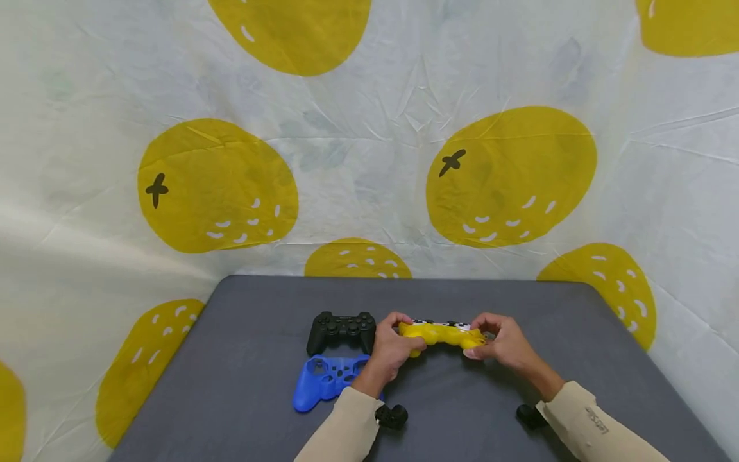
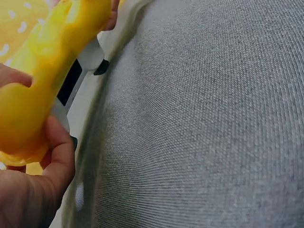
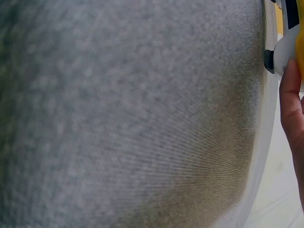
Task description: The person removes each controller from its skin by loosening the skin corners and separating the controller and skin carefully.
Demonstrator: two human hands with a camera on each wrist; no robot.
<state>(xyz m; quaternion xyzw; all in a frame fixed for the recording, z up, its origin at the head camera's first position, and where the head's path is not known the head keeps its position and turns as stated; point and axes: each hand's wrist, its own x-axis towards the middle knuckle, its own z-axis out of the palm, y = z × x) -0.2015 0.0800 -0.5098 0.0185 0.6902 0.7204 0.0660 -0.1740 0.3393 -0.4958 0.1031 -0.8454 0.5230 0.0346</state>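
A yellow silicone cover [image 1: 440, 333] is over a white game controller [image 2: 91, 56], held up above the table between both hands. My left hand [image 1: 392, 346] grips its left end, thumb on the near side and fingers on the far side. At the other end my right hand [image 1: 505, 343] pinches the cover and controller between thumb and fingers. In the left wrist view the cover bulges around the controller's grip, while the white face with a dark panel and dark thumbsticks shows beyond it. Only the right index finger [image 3: 290, 90] and part of that hand appear in the right wrist view.
On the grey table [image 1: 254, 372], a black game controller [image 1: 342, 332] lies left of the hands. Just in front of it is a flat blue silicone cover [image 1: 323, 382], partly behind the left forearm. A white curtain with yellow fruit prints [image 1: 219, 186] hangs behind the table.
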